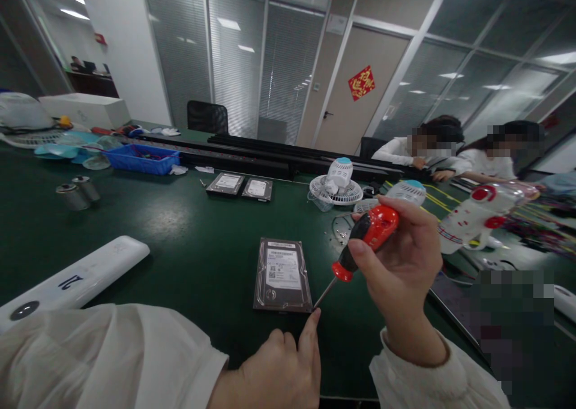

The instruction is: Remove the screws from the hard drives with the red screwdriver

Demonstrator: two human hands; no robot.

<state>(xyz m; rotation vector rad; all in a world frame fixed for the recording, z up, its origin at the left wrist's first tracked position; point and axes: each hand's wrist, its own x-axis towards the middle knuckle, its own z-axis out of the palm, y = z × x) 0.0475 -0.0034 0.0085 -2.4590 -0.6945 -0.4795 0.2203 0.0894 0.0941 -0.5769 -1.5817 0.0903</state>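
A hard drive point(282, 277) lies flat on the green table in front of me, label side up. My right hand point(400, 259) is closed around the red and black handle of a screwdriver point(366, 241). Its thin shaft slants down to the left, and the tip meets the drive's near right corner. My left hand point(283, 364) is below that corner, its index fingertip right at the screwdriver tip and its other fingers curled in. Its thumb is hidden, and whether anything small is between the fingers cannot be made out.
Two more hard drives point(240, 186) lie farther back. Loose screws point(342, 235) and a white fan point(337, 184) are beyond my right hand. A blue bin point(143, 159), metal cylinders point(77, 193) and a long white device point(85, 271) are leftward. Two people sit at the right.
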